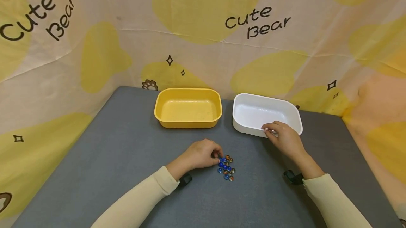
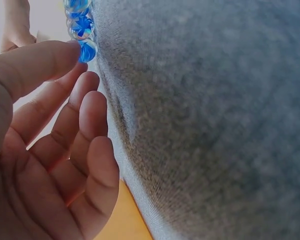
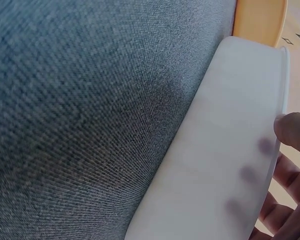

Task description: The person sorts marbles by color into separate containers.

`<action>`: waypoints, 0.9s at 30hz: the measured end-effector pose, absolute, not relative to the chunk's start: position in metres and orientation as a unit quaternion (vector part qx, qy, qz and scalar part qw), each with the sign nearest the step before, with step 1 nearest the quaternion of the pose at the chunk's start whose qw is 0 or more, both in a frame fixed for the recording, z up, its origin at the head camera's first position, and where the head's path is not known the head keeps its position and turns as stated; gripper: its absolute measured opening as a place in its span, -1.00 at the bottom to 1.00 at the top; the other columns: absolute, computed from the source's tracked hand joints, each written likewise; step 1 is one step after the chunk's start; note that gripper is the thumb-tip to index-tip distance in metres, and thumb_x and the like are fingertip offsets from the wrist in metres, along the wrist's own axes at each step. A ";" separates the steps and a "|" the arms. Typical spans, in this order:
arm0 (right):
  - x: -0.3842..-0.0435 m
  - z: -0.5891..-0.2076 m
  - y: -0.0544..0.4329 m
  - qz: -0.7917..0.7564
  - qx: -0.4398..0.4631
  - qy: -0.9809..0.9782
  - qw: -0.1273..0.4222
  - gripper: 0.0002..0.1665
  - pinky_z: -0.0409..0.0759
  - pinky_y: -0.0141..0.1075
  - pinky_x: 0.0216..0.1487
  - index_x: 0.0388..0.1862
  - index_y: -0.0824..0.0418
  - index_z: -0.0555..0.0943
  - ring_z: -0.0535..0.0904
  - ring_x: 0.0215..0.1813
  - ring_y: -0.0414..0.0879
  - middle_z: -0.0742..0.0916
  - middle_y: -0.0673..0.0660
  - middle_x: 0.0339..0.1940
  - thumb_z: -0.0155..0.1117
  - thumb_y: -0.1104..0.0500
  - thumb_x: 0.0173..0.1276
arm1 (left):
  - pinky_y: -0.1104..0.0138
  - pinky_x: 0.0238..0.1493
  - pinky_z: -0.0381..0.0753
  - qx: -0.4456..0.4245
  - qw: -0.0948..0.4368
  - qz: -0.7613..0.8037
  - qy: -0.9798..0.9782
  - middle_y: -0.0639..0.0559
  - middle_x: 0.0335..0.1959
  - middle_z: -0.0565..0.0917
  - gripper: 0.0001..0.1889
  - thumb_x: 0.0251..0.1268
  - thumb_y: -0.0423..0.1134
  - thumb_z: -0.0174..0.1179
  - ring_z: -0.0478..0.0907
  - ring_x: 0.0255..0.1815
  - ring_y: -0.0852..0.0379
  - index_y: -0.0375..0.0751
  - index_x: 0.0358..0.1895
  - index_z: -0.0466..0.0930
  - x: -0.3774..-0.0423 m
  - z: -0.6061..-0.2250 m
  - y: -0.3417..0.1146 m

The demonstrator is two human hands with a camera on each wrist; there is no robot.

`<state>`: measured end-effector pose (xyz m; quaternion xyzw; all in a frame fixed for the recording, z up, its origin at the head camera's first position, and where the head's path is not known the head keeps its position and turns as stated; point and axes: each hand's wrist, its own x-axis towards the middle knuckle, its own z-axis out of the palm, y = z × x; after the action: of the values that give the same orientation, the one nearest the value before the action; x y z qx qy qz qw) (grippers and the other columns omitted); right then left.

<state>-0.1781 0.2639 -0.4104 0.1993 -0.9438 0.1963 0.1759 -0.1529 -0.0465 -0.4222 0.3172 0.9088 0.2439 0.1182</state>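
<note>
Several glass marbles (image 1: 229,168), blue and orange-brown, lie in a loose cluster on the grey tabletop. At the cluster's left edge, my left hand (image 1: 201,154) pinches a blue marble (image 2: 88,51) between thumb and forefinger, the other fingers loosely bent. My right hand (image 1: 285,140) holds the front rim of a white rectangular container (image 1: 245,128). Its thumb (image 3: 290,129) lies on the outside of the wall, and the other fingers are inside, their tips showing as dark spots through the plastic. The white container stands on the table.
A yellow rectangular container (image 1: 188,124) stands at the back, left of the white one. The grey table (image 1: 127,140) meets a patterned cloth (image 1: 203,51) at its back and sides. Dark straps (image 1: 293,177) sit at both wrists.
</note>
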 end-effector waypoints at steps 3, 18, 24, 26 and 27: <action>-0.178 -0.410 0.264 0.197 0.196 -0.945 0.173 -0.88 0.55 -0.18 -0.36 -0.24 0.07 0.72 0.61 -0.36 -0.13 0.67 -0.08 -0.45 0.36 0.22 0.23 | 0.45 -0.37 0.45 0.315 0.120 0.240 0.910 0.27 -0.45 0.61 -0.92 0.17 -0.19 0.33 0.46 -0.42 0.38 0.08 -0.27 0.73 -0.154 -0.422 -0.046; -0.179 -0.410 0.263 0.199 0.197 -0.945 0.171 -0.86 0.57 -0.16 -0.33 -0.22 0.09 0.73 0.62 -0.35 -0.12 0.68 -0.07 -0.45 0.37 0.23 0.22 | 0.47 -0.41 0.42 0.317 0.132 0.243 0.907 0.27 -0.50 0.59 -0.94 0.19 -0.20 0.31 0.44 -0.47 0.37 0.06 -0.29 0.73 -0.157 -0.422 -0.044; -0.179 -0.410 0.263 0.197 0.200 -0.944 0.176 -0.85 0.56 -0.15 -0.33 -0.22 0.10 0.73 0.63 -0.35 -0.11 0.69 -0.06 -0.45 0.37 0.24 0.22 | 0.47 -0.42 0.42 0.318 0.137 0.244 0.906 0.27 -0.50 0.58 -0.95 0.20 -0.20 0.30 0.43 -0.49 0.37 0.03 -0.30 0.72 -0.157 -0.421 -0.044; -0.179 -0.411 0.263 0.197 0.201 -0.943 0.177 -0.85 0.56 -0.15 -0.33 -0.22 0.10 0.73 0.63 -0.35 -0.11 0.69 -0.06 -0.45 0.37 0.24 0.21 | 0.47 -0.43 0.42 0.318 0.137 0.246 0.905 0.27 -0.51 0.57 -0.95 0.19 -0.20 0.30 0.43 -0.49 0.37 0.01 -0.30 0.72 -0.158 -0.421 -0.044; -0.179 -0.411 0.264 0.197 0.201 -0.943 0.178 -0.85 0.57 -0.15 -0.33 -0.22 0.10 0.73 0.63 -0.35 -0.11 0.69 -0.05 -0.45 0.37 0.24 0.21 | 0.47 -0.43 0.42 0.319 0.135 0.247 0.905 0.27 -0.51 0.57 -0.96 0.19 -0.20 0.30 0.43 -0.50 0.37 0.01 -0.31 0.71 -0.158 -0.421 -0.044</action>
<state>-0.1790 0.2636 -0.4107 0.2012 -0.9429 0.1971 0.1776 -0.1584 -0.0441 -0.4210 0.3190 0.9049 0.2472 0.1354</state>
